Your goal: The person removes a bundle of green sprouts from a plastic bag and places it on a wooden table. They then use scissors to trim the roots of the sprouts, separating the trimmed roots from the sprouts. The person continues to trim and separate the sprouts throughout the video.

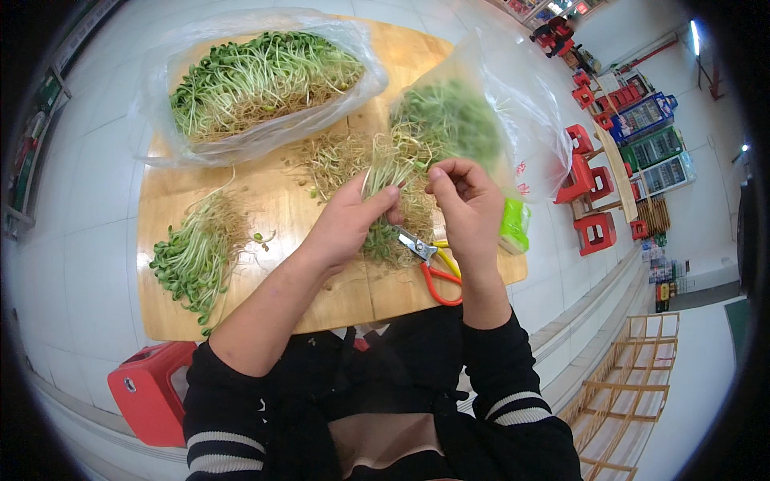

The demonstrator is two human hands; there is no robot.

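My left hand (355,219) is closed around a bunch of sprouts (388,171), root ends upward and green leaves below the fist. Just right of the bunch, my right hand (466,195) has thumb and forefinger together and the other fingers curled; I see nothing held between them. Red-and-yellow-handled scissors (426,251) lie under and between my hands, partly hidden by my right wrist. A heap of trimmed roots (337,159) spreads behind my hands. Another pile of sprouts (195,258) rests at the table's left, leaves toward me.
On the wooden table (289,210), an open plastic bag (367,72) holds a thick mat of sprouts (264,84). A clear bag (529,132) with greens (451,117) stands at the right, behind a green packet (514,225). A red stool (150,391) is at the lower left.
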